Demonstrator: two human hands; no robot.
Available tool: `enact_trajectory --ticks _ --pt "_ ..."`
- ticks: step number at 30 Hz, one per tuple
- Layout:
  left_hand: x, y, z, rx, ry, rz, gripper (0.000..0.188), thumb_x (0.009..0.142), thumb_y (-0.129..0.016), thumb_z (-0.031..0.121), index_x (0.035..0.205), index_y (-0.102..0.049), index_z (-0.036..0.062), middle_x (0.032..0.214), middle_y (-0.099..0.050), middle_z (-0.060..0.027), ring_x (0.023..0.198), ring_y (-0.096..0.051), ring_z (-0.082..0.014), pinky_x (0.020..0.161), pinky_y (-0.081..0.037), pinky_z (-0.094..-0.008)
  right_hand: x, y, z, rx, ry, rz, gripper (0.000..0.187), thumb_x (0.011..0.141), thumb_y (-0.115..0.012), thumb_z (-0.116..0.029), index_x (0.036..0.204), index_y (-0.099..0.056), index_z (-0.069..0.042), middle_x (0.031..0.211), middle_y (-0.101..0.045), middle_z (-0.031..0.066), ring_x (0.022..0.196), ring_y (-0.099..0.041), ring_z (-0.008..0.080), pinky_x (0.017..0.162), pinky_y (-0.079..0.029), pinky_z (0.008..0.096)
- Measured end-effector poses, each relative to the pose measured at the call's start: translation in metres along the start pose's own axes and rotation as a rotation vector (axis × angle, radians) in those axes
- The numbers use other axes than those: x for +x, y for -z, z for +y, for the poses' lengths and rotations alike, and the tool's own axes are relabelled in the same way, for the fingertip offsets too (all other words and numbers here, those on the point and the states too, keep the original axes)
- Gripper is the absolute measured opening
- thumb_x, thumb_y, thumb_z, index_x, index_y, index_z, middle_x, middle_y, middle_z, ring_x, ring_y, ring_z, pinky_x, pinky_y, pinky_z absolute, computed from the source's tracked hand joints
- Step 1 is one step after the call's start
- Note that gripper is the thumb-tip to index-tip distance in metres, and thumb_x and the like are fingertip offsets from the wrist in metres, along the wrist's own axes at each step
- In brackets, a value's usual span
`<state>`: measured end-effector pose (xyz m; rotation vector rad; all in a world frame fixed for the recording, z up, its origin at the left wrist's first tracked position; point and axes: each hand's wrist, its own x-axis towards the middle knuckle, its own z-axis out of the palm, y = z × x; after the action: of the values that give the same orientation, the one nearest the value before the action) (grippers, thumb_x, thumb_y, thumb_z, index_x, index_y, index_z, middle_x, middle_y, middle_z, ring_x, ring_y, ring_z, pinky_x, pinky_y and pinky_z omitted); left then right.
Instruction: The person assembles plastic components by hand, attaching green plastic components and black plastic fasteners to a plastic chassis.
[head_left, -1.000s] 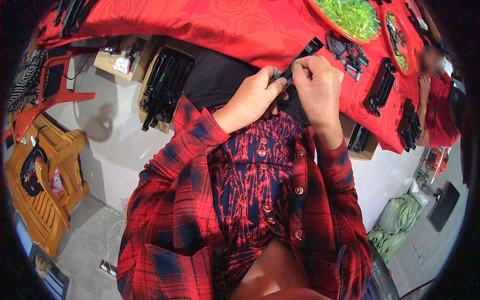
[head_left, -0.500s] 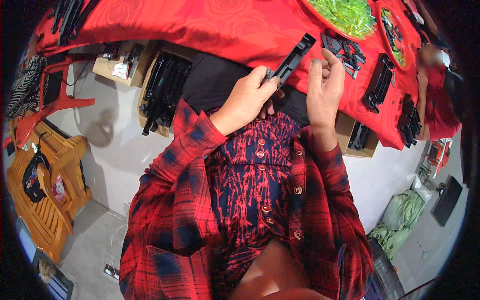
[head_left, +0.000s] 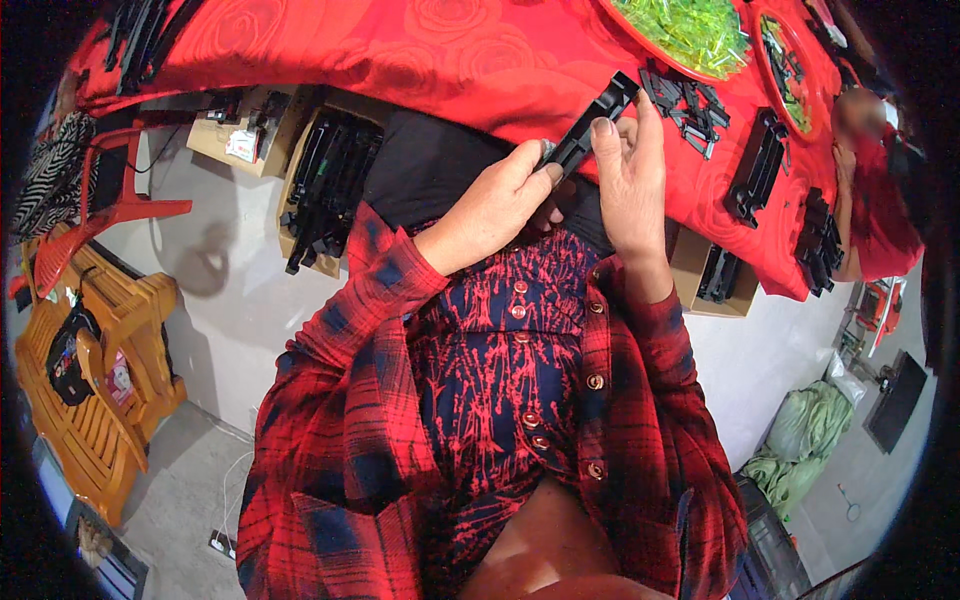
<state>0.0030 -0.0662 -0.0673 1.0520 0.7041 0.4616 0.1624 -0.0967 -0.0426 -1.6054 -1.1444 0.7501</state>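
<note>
My left hand is wrapped round the near end of a long, narrow black plastic part with a channel along it. The part slants up and away over my lap, at the front edge of the red-covered table. My right hand grips its far half, thumb against the side and index finger by the far tip. Whether a small piece sits under those fingertips is hidden. Just beyond, small black plastic pieces lie in a loose pile on the red cloth.
A red tray of yellow-green clear pieces stands beyond the pile, with another red tray beside it. Long black parts lie at the right. Below the table edge are cardboard boxes of black parts. Another person sits far right.
My right hand has moved left onto the far half of the black plastic part. The part and my left hand have shifted slightly right.
</note>
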Motion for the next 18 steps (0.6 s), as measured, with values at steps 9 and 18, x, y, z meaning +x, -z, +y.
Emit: enact_trajectory --ticks 9,18 --pt "0.007 -0.002 0.004 -0.045 0.106 0.07 0.032 0.104 -0.05 0.031 0.106 -0.059 -0.0001 0.087 -0.07 -0.0074 0.066 -0.065 -0.0122 0.06 -0.053 -0.0272 -0.006 -0.009 -0.015 0.0 -0.035 0.025 0.059 0.103 -0.055 -0.013 0.15 -0.024 0.006 0.103 -0.058 0.0065 0.092 -0.055 0.0112 0.083 -0.047 0.0267" --pt "0.004 -0.003 0.01 -0.166 0.12 0.071 0.033 0.103 -0.054 0.031 0.105 -0.062 -0.0007 0.089 -0.071 -0.0073 0.067 -0.065 -0.012 0.061 -0.053 -0.0259 -0.006 -0.007 -0.006 0.012 0.055 0.017 0.06 0.102 -0.055 -0.012 0.149 -0.024 0.007 0.101 -0.056 0.0056 0.089 -0.054 0.0097 0.079 -0.045 0.0237"
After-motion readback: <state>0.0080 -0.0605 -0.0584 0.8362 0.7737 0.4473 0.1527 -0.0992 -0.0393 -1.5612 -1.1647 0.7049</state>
